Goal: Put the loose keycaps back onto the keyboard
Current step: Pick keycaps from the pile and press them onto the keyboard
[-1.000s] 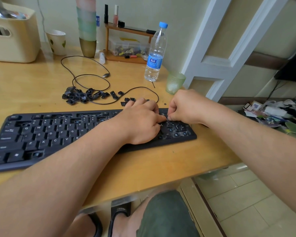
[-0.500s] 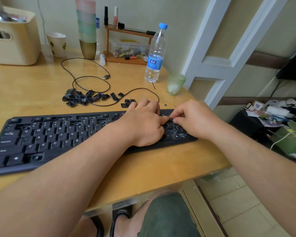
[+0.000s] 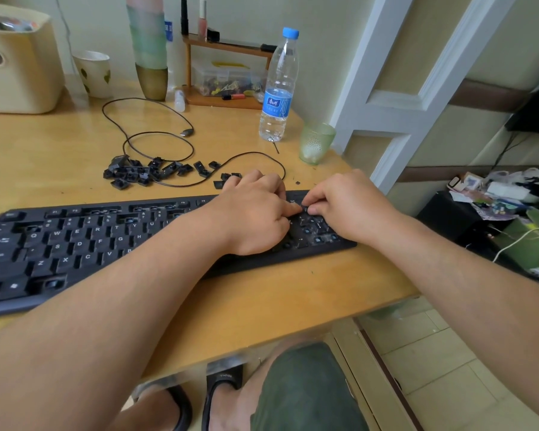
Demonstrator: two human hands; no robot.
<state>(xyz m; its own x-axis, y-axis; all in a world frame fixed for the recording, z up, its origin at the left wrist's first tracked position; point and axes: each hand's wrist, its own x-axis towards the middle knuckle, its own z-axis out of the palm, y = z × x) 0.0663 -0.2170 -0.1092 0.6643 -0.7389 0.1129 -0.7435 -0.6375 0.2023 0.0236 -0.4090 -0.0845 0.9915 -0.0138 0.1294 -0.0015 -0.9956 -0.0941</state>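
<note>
A black keyboard (image 3: 75, 244) lies across the wooden desk (image 3: 293, 293), with several empty key sockets among its keys. Behind it, a pile of loose black keycaps (image 3: 137, 172) sits on the desk, and a few more keycaps (image 3: 227, 178) lie near my left fingers. Both hands are over the keyboard's right end. My right hand (image 3: 346, 203) pinches a small black keycap (image 3: 305, 209) between thumb and forefinger just above the sockets. My left hand (image 3: 255, 213) rests knuckles up with its fingers curled, its thumb tip touching the same spot. Its palm side is hidden.
A thin black cable (image 3: 156, 141) loops through the keycap pile. A water bottle (image 3: 277, 88), a green glass (image 3: 316, 143), a tall vase (image 3: 150, 48), a paper cup (image 3: 94, 73), a beige bin (image 3: 16, 60) and a small wooden shelf (image 3: 224, 73) stand at the back. The desk edge drops off right of the keyboard.
My right hand has slid a little toward me, from the keyboard's back edge onto the number pad sockets. My left hand has stayed in place with its thumb at the meeting point.
</note>
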